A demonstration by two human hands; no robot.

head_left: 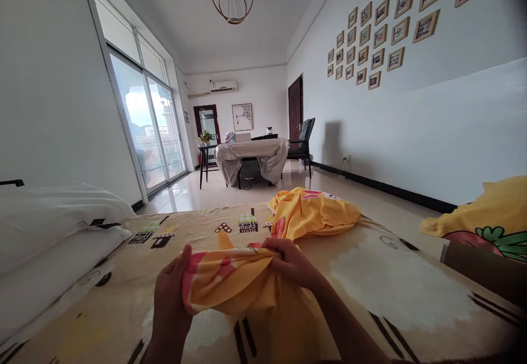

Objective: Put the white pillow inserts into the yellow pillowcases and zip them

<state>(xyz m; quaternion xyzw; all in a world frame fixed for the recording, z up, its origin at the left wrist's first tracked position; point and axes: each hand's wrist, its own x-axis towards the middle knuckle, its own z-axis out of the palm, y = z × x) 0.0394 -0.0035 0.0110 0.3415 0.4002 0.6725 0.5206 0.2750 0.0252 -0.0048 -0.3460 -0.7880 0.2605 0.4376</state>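
Note:
Both of my hands hold a yellow printed cloth (242, 287) with pink and red patches, stretched between them just above the bed. My left hand (172, 292) is closed on its pink left end, thumb uppermost. With closed fingers, my right hand (290, 262) grips the bunched right part. Beyond my right hand, a crumpled heap of yellow cloth (317, 213) with a pink print lies on the bed; I cannot tell whether it joins the piece I hold. Under everything spreads a beige patterned bed cover (370, 276). Some of the held cloth hangs down below my hands.
White pillows (53, 232) are stacked at the left edge of the bed. On the right, more yellow cloth (489, 216) with a strawberry print rests on a brown box-like thing (481, 270). Past the bed stand a covered table (259, 149) and a black chair (303, 139).

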